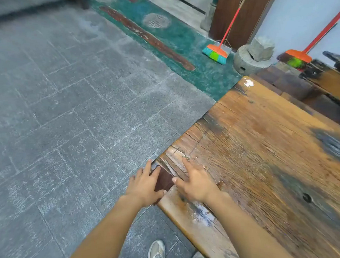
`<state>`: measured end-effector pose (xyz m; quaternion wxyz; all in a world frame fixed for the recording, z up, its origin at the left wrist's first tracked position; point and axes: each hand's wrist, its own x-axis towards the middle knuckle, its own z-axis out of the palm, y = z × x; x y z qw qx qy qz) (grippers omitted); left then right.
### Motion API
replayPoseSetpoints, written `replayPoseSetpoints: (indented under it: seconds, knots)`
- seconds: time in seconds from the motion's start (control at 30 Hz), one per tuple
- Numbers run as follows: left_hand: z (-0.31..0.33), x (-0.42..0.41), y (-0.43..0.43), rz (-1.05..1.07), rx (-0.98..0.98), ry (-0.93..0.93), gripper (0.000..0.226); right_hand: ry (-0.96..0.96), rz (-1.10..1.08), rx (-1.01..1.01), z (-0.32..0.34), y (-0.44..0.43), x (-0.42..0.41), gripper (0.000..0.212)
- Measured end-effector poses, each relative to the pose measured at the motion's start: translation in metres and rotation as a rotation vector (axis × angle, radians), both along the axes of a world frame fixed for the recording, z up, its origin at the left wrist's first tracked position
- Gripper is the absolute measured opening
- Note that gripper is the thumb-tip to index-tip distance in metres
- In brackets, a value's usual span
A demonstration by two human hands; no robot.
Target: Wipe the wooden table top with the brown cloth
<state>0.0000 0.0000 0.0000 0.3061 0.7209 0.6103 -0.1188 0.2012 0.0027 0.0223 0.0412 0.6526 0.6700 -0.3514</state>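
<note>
- Gripping the brown cloth [164, 181] with the left hand [146, 186]: fingers draped over its far side, thumb pinched against its near corner, so closed round the fabric rather than lying loose.
- Resting just beside it, the right hand [196, 184], flat and spread on the wood, holding nothing, thumb tip touching the cloth's right border.
- Sitting between the two hands at the left rim of the wooden table top [274, 156], seemingly folded into a small dark pad and partly lapping over the rim; hard to tell how much hangs below.
- Stretching away to the right and forward of the grip, nearly all of the surface to be wiped, long axis running from the near side toward the far corner with the white fleck [248, 83].
- Judged from that: a sweep rightward and outward across the boards, with the left hand nearer and already in charge, or a hand-over to the right hand first.
- Beyond the table: grey stone floor [66, 101], an orange-headed broom [215, 53] against the wall, a pale shoe [156, 253] below.
</note>
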Motion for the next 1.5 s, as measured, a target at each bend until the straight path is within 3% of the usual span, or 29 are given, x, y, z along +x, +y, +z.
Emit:
replayPoseSetpoints:
  seconds: [0.17, 0.27, 0.37, 0.43, 0.57, 0.63, 0.8, 1.0, 1.1, 1.3, 1.4, 1.5]
  knots:
    - [-0.048, 0.003, -0.011, -0.048, 0.102, 0.067, 0.088, 0.041, 0.027, 0.033, -0.054, 0.005, -0.028, 0.066]
    - [-0.067, 0.004, -0.014, -0.017, 0.216, 0.115, 0.070, 0.046, 0.053, 0.069, -0.077, 0.001, -0.039, 0.047]
    - [-0.076, 0.004, -0.016, 0.003, 0.309, 0.078, 0.039, 0.069, 0.008, 0.139, -0.098, -0.002, -0.042, 0.040]
    - [-0.078, 0.004, -0.015, 0.075, 0.368, -0.004, 0.026, 0.140, -0.062, 0.182, -0.106, -0.003, -0.042, 0.036]
    - [-0.061, 0.010, 0.005, 0.465, 0.300, -0.341, 0.017, 0.365, -0.192, 0.237, -0.102, -0.003, -0.033, 0.025]
    - [-0.042, 0.018, 0.022, 0.483, 0.258, -0.432, 0.015, 0.493, -0.292, 0.239, -0.088, 0.006, -0.020, 0.017]
    - [0.024, 0.050, 0.064, 0.392, 0.136, -0.628, 0.016, 0.840, -0.451, 0.042, -0.021, 0.040, 0.029, 0.004]
    - [0.121, 0.114, 0.091, 0.306, -0.012, -0.826, 0.019, 1.027, -0.333, -0.098, 0.058, 0.049, 0.105, 0.011]
    - [0.160, 0.150, 0.100, 0.159, -0.008, -0.777, 0.029, 0.967, -0.208, -0.052, 0.078, 0.036, 0.128, 0.020]
    - [0.190, 0.185, 0.110, -0.330, 0.182, -0.350, 0.051, 0.778, -0.154, -0.076, 0.090, 0.014, 0.177, 0.010]
    - [0.190, 0.193, 0.111, -0.446, 0.153, -0.354, 0.043, 0.595, -0.035, -0.102, 0.086, 0.002, 0.186, 0.008]
    - [0.187, 0.202, 0.120, -0.477, 0.149, -0.393, 0.036, 0.644, -0.135, -0.113, 0.079, -0.002, 0.188, 0.009]
